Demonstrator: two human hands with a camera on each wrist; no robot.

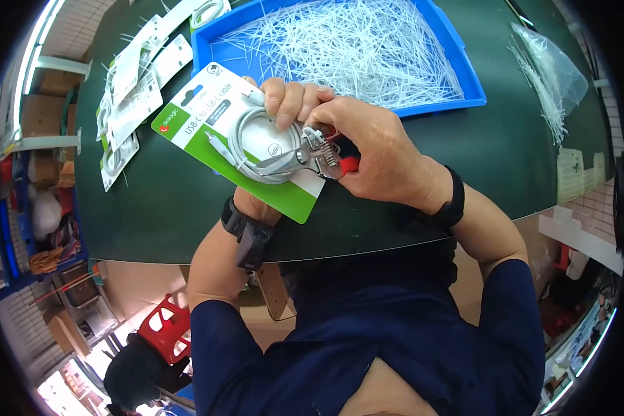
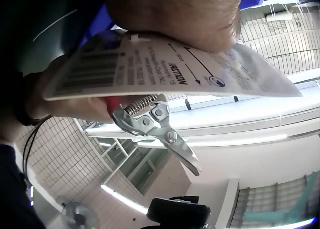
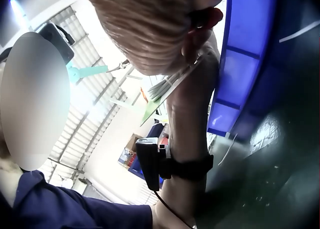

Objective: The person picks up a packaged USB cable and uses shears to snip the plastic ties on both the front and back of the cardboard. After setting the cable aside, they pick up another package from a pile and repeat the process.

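My left hand holds a green and white USB-C cable card from behind, fingers curled over its far edge. A coiled white cable is fixed to the card's front. In my right hand is a pair of small pruning shears with red handles and a coil spring, gripped with the blades pointing left across the coil. The left wrist view shows the card's printed back, with the shears' metal blades sticking out past its edge. In the right wrist view, my right hand hides most of the shears.
A blue tray heaped with thin white plastic strips, which look like cable ties, stands at the back. Several carded cables lie in a pile at the left. A clear bag with more strips lies on the right of the green table.
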